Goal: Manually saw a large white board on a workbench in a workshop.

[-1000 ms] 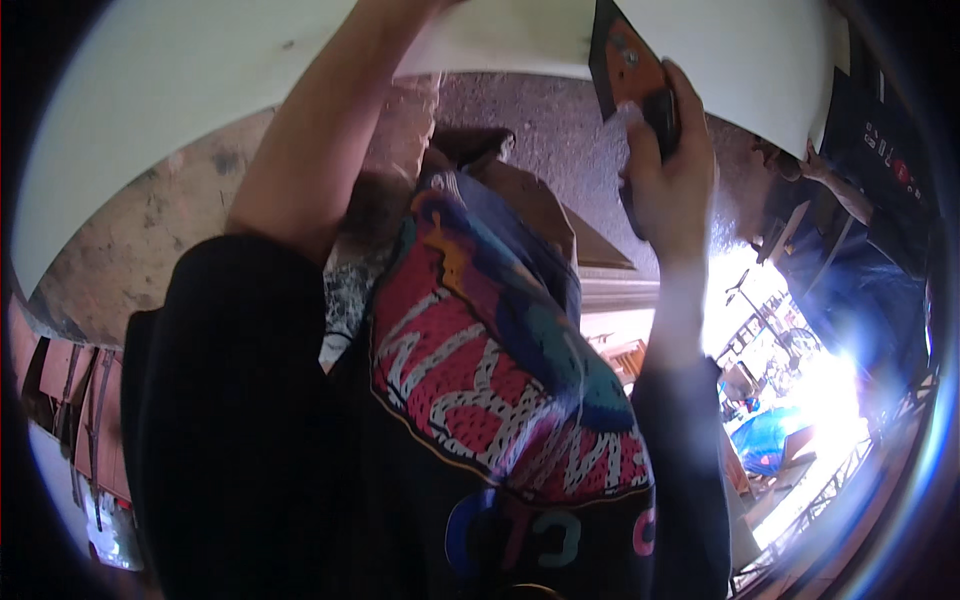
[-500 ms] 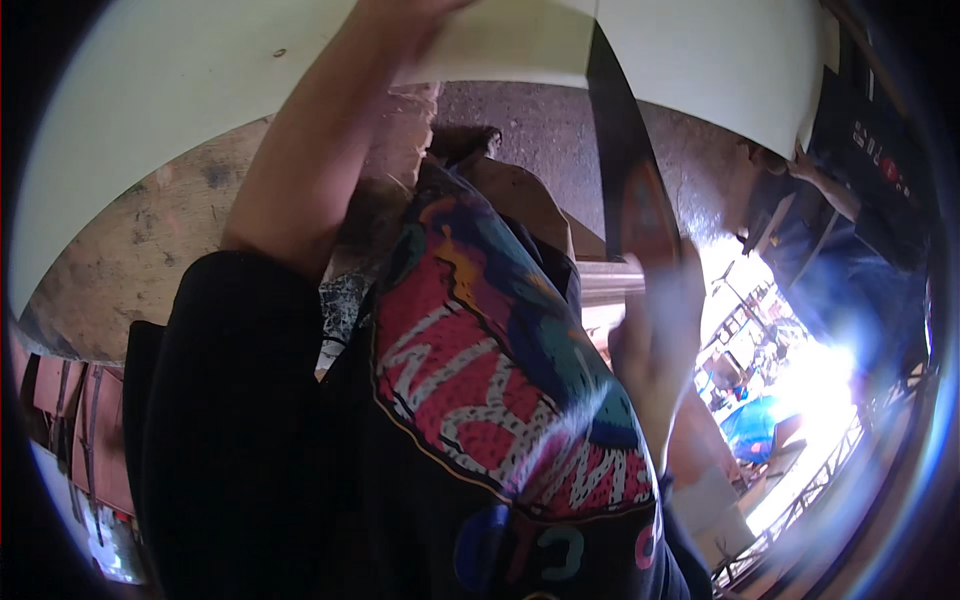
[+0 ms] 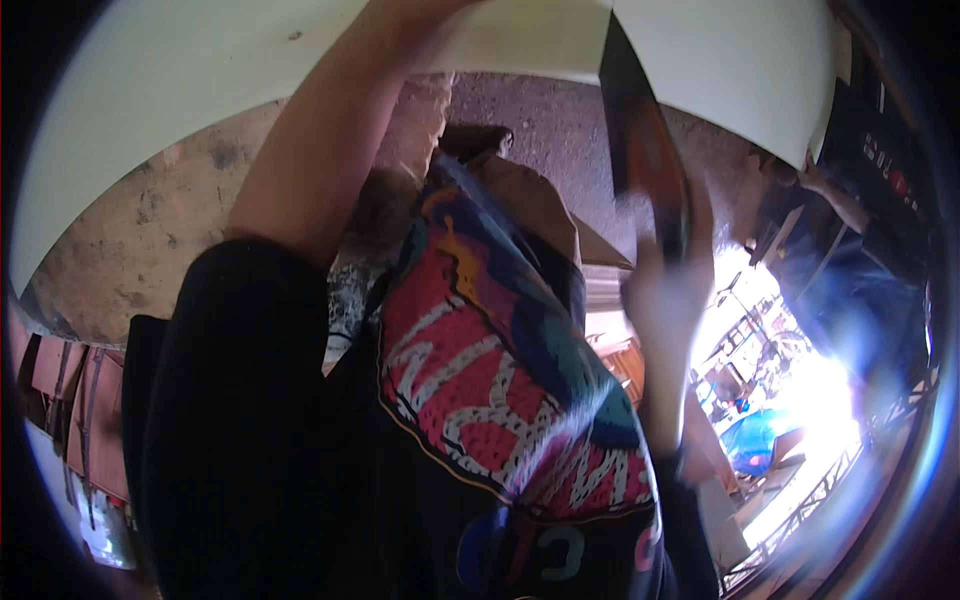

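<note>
My right hand (image 3: 672, 285), smeared by motion, is closed around the handle of a handsaw (image 3: 628, 110). Its dark, tapering blade points away from me and meets the near edge of a large pale panel (image 3: 530, 40). At the top of the picture my left hand (image 3: 425, 12) rests by the panel, mostly cut off by the upper rim, so its fingers do not show. My left forearm crosses over the panel and a worn plywood board (image 3: 150, 220) below it.
On the right another person (image 3: 840, 195) in dark clothes has a hand near the panel's far right edge. Bright light glares at the lower right, beside a blue object (image 3: 752, 440). Reddish-brown panels (image 3: 98, 425) stand at the lower left.
My right hand and the saw have shifted upward, away from me, with the blade further over the panel's edge. My left arm has moved slightly to the right in the view.
</note>
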The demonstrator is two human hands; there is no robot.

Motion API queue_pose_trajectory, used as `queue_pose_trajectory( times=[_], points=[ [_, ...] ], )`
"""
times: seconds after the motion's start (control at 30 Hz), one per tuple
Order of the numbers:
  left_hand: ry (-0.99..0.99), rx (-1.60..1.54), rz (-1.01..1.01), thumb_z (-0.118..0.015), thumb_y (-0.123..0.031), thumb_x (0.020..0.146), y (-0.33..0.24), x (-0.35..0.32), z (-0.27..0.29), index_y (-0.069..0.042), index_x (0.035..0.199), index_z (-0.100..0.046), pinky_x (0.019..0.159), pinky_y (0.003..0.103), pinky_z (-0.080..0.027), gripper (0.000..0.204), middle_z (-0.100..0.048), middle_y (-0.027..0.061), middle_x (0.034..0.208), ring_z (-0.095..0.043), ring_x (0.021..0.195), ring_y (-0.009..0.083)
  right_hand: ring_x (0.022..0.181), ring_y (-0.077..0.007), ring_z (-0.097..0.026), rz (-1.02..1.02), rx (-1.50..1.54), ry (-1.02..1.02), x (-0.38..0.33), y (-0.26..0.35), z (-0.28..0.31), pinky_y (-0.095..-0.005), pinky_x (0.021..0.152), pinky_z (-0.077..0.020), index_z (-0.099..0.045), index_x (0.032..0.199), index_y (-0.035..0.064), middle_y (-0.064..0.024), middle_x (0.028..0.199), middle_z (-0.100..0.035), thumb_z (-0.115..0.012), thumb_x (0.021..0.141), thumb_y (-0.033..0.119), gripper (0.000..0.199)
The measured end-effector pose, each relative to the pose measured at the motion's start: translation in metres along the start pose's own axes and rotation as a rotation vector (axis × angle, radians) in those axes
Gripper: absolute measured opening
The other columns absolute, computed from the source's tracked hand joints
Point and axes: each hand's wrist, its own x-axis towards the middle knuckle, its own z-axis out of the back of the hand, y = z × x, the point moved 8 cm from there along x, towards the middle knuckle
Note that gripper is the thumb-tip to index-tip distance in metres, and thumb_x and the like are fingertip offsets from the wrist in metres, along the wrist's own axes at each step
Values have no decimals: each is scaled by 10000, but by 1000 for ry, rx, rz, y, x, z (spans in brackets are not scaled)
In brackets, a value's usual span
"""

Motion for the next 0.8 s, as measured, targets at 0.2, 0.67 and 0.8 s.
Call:
queue_pose_trajectory(
  times=[0.2,0.67,0.8],
  points=[
    [-43,-55,65,-392,-473,980,5,-14,0,-148,1487,-406,1126,715,-54,603,-276,145,1590,-192,1464,432,894,-308,-719,58,-92,-53,-50,7,15,-364,705,-547,-374,1478,94,-225,1067,-690,-529,953,114,549],
    [30,-4,29,-335,-463,1005,11,-12,-1,-147,1493,-392,1127,712,-79,585,-289,136,1584,-213,1458,425,666,-103,-633,-208,174,77,-58,8,38,-224,570,-503,-292,1500,4,-163,1062,-678,-509,968,70,579],
    [-132,-99,-16,-423,-428,982,6,-11,6,-124,1425,-492,1099,735,-105,542,-382,177,1525,-280,1420,453,746,-142,-620,-5,123,83,-7,23,33,-269,649,-502,-361,1467,-7,-203,1166,-643,-513,934,78,560]
  ],
)
